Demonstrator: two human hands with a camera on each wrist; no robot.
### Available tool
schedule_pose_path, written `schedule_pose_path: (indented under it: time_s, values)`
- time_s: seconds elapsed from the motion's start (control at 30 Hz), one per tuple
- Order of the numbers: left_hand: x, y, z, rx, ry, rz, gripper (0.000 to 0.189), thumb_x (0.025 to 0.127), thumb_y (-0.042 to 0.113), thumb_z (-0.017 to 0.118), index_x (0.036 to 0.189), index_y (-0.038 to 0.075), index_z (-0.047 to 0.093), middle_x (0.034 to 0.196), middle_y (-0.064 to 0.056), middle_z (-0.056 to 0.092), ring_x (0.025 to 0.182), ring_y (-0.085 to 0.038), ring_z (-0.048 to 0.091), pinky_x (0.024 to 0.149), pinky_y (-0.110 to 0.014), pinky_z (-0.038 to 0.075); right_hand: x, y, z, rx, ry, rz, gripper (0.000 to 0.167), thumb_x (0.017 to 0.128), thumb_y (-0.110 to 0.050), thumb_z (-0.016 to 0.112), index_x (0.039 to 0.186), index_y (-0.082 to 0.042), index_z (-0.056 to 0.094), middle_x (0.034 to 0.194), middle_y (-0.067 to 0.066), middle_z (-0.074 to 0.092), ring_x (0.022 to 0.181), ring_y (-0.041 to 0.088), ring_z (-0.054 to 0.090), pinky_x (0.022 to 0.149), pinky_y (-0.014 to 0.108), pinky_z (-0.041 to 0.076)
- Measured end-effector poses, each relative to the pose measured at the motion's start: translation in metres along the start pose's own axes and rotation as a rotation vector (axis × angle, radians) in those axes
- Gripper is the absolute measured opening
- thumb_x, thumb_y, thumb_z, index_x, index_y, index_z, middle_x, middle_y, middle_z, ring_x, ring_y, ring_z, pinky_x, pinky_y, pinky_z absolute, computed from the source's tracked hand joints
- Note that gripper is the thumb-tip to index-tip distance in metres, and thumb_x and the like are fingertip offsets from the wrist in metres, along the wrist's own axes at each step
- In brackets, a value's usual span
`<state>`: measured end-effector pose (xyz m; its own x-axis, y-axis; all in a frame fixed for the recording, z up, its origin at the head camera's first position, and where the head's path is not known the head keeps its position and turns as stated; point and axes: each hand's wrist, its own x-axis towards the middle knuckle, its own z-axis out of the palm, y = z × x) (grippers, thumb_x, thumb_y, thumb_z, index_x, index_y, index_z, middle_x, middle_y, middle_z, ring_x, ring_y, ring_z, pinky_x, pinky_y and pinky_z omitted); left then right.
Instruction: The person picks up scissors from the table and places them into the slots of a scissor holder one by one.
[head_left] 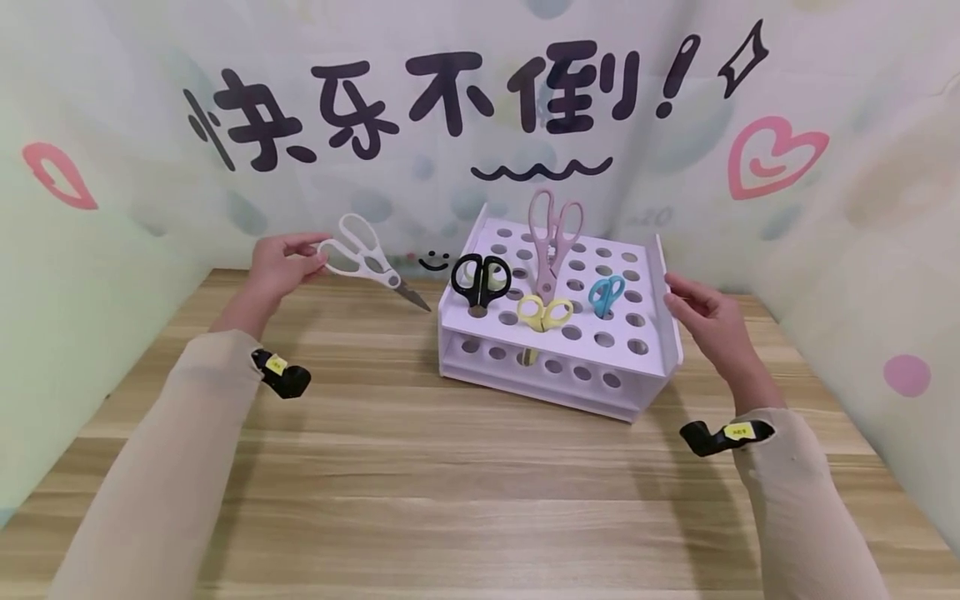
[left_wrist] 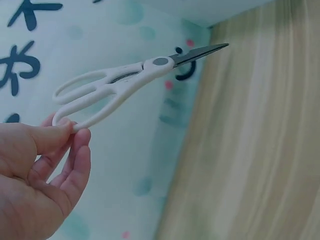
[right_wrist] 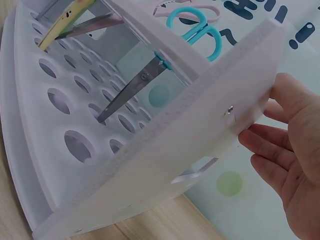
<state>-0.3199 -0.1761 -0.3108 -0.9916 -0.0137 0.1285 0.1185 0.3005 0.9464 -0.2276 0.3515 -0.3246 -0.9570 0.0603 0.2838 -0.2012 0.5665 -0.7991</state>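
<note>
My left hand (head_left: 279, 268) pinches one handle loop of white-handled scissors (head_left: 367, 254) between thumb and fingers. Their dark blades point down to the right, above the table; the left wrist view shows this white pair (left_wrist: 115, 85) with its blades together. A white two-tier rack with round holes (head_left: 652, 333) stands right of them. At its right side panel (right_wrist: 200, 145), my right hand (head_left: 708, 321) grips the back edge, fingers on the outer face and one fingertip hidden. Upright in the rack are black scissors (head_left: 480, 283), pink scissors (head_left: 551, 250), yellow scissors (head_left: 543, 315) and blue scissors (head_left: 606, 296).
The rack stands on a wood-grain table (head_left: 420, 492) towards its back. A printed cloth backdrop (head_left: 420, 192) with black characters rises behind it, and cloth also closes both sides. Black wrist cameras (head_left: 285, 375) sit on both sleeves. Behind the black scissors shows a pale green handle.
</note>
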Motion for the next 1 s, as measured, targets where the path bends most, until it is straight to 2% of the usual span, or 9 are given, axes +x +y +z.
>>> schedule_pose_path:
  time_s: [0.13,0.27,0.47,0.57,0.8,1.0]
  values:
    - [-0.003,0.015,-0.003,0.095,-0.001,0.052,0.035,0.087,0.002,0.060,0.121,-0.006,0.056,0.076,0.004,0.054,0.061,0.001,0.059,0.060,-0.013,0.049,0.001,0.000,-0.001,0.019,-0.001,-0.003,0.047,0.092,-0.022,0.057,0.132,0.000,0.047,0.119,0.003,0.055,0.093,-0.003,0.051,0.075,0.007,0.043]
    - [-0.007,0.033,-0.007,0.171,-0.032,0.086,0.034,0.088,0.005,0.060,0.121,-0.002,0.058,0.080,0.001,0.053,0.061,0.001,0.057,0.059,-0.013,0.048,0.001,-0.001,-0.001,0.039,0.005,-0.008,0.047,0.091,-0.020,0.057,0.131,0.001,0.047,0.114,-0.005,0.056,0.092,-0.003,0.052,0.075,0.007,0.043]
    - [-0.018,0.064,-0.014,0.285,-0.065,0.163,0.031,0.089,0.009,0.060,0.120,0.004,0.061,0.077,0.005,0.056,0.063,-0.001,0.055,0.051,-0.018,0.037,0.003,0.000,0.000,0.076,0.010,-0.025,0.046,0.091,-0.017,0.058,0.130,0.004,0.047,0.105,-0.018,0.055,0.091,-0.004,0.052,0.074,0.006,0.043]
    - [-0.025,0.078,-0.014,0.300,-0.081,0.189,0.030,0.089,0.009,0.060,0.118,0.006,0.062,0.077,0.006,0.058,0.064,-0.001,0.057,0.052,-0.019,0.038,0.004,0.002,-0.001,0.084,0.010,-0.024,0.046,0.090,-0.017,0.059,0.130,0.004,0.047,0.103,-0.019,0.055,0.091,-0.005,0.053,0.073,0.006,0.043]
    - [-0.039,0.110,-0.008,0.264,-0.135,0.228,0.029,0.088,0.008,0.061,0.116,0.007,0.064,0.085,0.000,0.060,0.070,-0.007,0.060,0.063,-0.017,0.049,0.002,0.003,-0.002,0.067,0.006,-0.004,0.047,0.090,-0.018,0.059,0.131,0.004,0.046,0.103,-0.019,0.055,0.090,-0.008,0.052,0.073,0.006,0.043]
    - [-0.052,0.135,-0.003,0.264,-0.173,0.275,0.028,0.087,0.012,0.062,0.115,0.010,0.065,0.088,-0.002,0.060,0.070,-0.009,0.062,0.066,-0.019,0.049,0.002,0.003,0.000,0.061,0.013,-0.016,0.047,0.091,-0.018,0.059,0.130,0.004,0.047,0.103,-0.019,0.055,0.090,-0.007,0.053,0.073,0.006,0.043]
